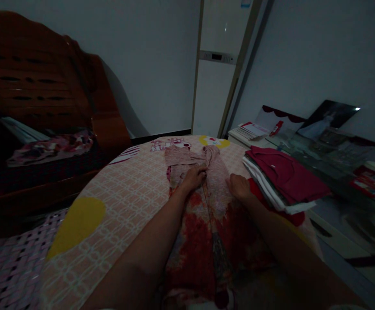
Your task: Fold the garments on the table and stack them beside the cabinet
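A pinkish-grey garment with large dark red blotches point(195, 232) lies spread on a round table, its collar end away from me. A long slit or seam runs down its middle. My left hand point(194, 177) is closed on the fabric beside that middle line, just below the collar. At the garment's right edge my right hand point(239, 187) has its fingers curled in on the cloth; the fingertips are partly hidden. Right of that hand lies a stack of folded clothes point(287, 174), dark pink on top with white layers beneath. The garment's near end is in shadow.
A patterned cloth with yellow spots point(116, 202) covers the table. On the right stands a glass-topped cabinet point(316, 157) with papers point(252, 130) and a framed picture point(327, 116). A wooden bench point(38, 86) holds clothes at left; a tall white unit point(216, 90) stands behind.
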`<state>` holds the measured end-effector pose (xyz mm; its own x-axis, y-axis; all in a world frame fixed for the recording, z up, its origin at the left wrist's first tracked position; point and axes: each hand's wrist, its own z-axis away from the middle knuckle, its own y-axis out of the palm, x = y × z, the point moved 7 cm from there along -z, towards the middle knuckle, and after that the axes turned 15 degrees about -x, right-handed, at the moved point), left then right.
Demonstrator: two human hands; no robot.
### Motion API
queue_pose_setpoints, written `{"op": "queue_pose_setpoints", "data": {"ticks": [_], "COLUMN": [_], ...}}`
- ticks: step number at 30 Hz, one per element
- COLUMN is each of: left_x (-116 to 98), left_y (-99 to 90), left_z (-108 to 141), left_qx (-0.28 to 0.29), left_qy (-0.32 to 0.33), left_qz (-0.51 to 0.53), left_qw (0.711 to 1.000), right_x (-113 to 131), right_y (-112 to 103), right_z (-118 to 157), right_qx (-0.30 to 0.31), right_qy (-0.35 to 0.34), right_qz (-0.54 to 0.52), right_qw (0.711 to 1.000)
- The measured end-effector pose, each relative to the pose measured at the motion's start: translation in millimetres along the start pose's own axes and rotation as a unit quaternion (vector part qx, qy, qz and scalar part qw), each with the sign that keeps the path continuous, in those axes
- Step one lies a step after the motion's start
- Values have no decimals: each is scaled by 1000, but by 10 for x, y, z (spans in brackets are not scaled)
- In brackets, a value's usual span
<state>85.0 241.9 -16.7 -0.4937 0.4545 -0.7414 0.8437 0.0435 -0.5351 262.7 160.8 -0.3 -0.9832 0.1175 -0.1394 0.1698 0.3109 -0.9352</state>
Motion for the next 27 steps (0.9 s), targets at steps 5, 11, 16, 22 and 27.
{"op": "queue_pose_setpoints", "data": {"ticks": [5, 11, 16, 22, 27], "left_x": [115, -271, -540, -339, -179], "left_y": [-46, -819, -1197, -864, -613], "left_z": [-54, -321, -292, 315, 699], "left_qx": [-21, -125, -131, -18, 46], "left_qy": [-120, -78, -22, 12, 65], "left_qz": [168, 334, 244, -20, -118], "left_qw": [978, 931, 961, 1000, 990], "right_x": [-26, -120, -224, -273, -405], "right_y": [-130, -128, -154, -221, -273], "right_z": [618, 835, 857, 1017, 1337], "right_qx": [-5, -7, -61, -29, 42], "right_qy": [-10, -17, -16, -30, -24], "right_qz": [18, 14, 3, -40, -141], "right_qw": [1000, 1000, 998, 998, 989]}}
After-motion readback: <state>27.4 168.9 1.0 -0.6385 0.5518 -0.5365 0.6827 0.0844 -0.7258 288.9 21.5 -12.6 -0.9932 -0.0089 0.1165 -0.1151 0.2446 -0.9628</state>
